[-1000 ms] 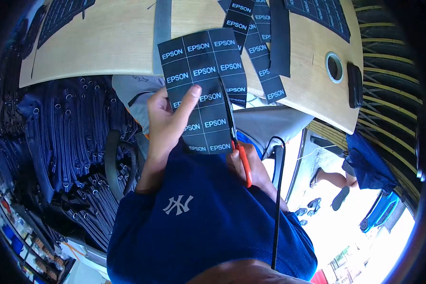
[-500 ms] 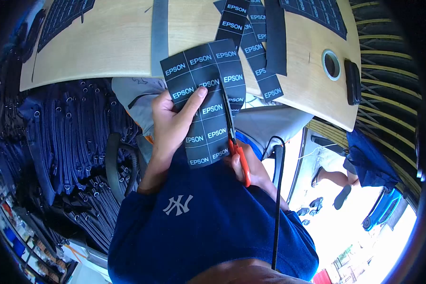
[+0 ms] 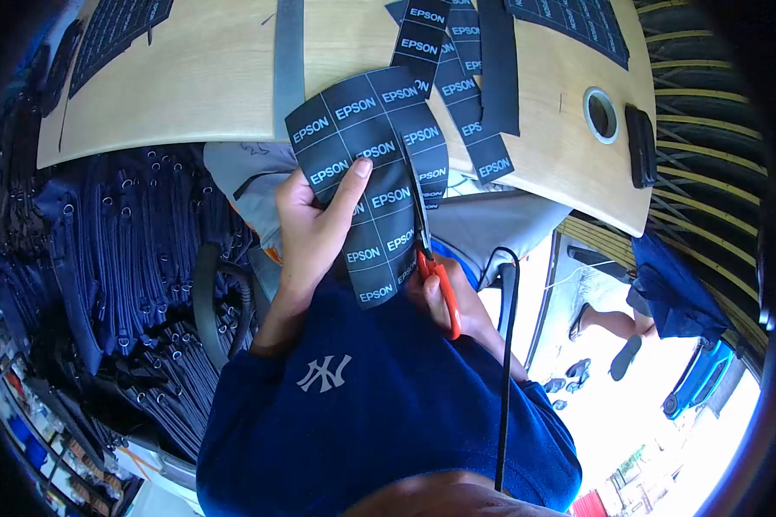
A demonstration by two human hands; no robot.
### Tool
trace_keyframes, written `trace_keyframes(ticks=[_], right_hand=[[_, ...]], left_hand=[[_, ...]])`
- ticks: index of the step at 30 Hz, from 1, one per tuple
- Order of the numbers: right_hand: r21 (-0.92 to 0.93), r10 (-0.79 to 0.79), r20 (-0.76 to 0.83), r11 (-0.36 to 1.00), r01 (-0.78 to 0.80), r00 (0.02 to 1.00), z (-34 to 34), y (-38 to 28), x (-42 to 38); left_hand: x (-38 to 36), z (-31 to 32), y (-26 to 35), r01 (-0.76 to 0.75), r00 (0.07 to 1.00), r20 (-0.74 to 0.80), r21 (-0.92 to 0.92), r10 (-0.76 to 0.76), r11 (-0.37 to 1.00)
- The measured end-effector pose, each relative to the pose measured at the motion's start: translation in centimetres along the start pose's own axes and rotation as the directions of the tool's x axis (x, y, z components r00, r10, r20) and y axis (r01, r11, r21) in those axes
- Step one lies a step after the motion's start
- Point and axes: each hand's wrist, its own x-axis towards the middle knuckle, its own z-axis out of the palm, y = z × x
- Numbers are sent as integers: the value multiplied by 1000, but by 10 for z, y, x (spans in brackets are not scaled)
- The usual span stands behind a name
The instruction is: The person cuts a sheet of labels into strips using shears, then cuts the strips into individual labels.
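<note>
A black sheet printed with rows of EPSON labels (image 3: pixel 353 129) is held over my lap, in front of the table edge. My left hand (image 3: pixel 321 207) grips it from the left, thumb on top and fingers underneath. In my right hand (image 3: pixel 457 297) are orange-handled scissors (image 3: pixel 441 289), fingers wrapped round the handles. Their dark blades point away from me, along a cut between the label columns. A column of labels hangs off to the right of the blades.
On the wooden table (image 3: pixel 207 77) lie cut EPSON strips (image 3: pixel 491 159), a plain black strip (image 3: pixel 500 69), a grey strip (image 3: pixel 290 69), a tape roll (image 3: pixel 600 115) and a black case (image 3: pixel 640 146). Dark blue straps (image 3: pixel 138 250) hang at left. Another person's leg (image 3: pixel 608 323) shows at right.
The sheet has tilted, its lower end shifting right and its upper end slightly left. The scissor blades look a little more closed, and their handles have moved slightly right.
</note>
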Motion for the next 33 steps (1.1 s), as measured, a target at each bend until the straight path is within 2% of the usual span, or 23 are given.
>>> trace_keyframes(ticks=[2,12,14,18,24,26,29,33], right_hand=[[-21,44,-9,999,-44,999,0,5,-1],[-34,60,-43,998,-61,997,2,-3,0],[14,74,-18,997,-74,997,3,-1,0],[61,118,-8,991,-117,993,3,7,-1],[-40,116,-48,992,-118,992,1,-1,-2],[-65,20,-42,998,-22,999,1,1,-1],[-115,3,-34,993,-7,999,4,-2,1],[-53,-70,26,996,71,997,1,6,0]], left_hand=[[0,0,2,-11,1000,1,11,11,1000],[2,-2,6,7,1000,6,30,-8,1000],[2,-2,6,-8,1000,5,40,8,999],[2,-3,4,24,1000,-6,11,-24,1000],[8,-3,8,91,994,-46,-100,-96,991],[11,-2,6,27,996,-85,-46,-31,999],[12,0,4,-27,995,-94,-27,24,999],[10,1,4,-72,993,-89,3,72,997]])
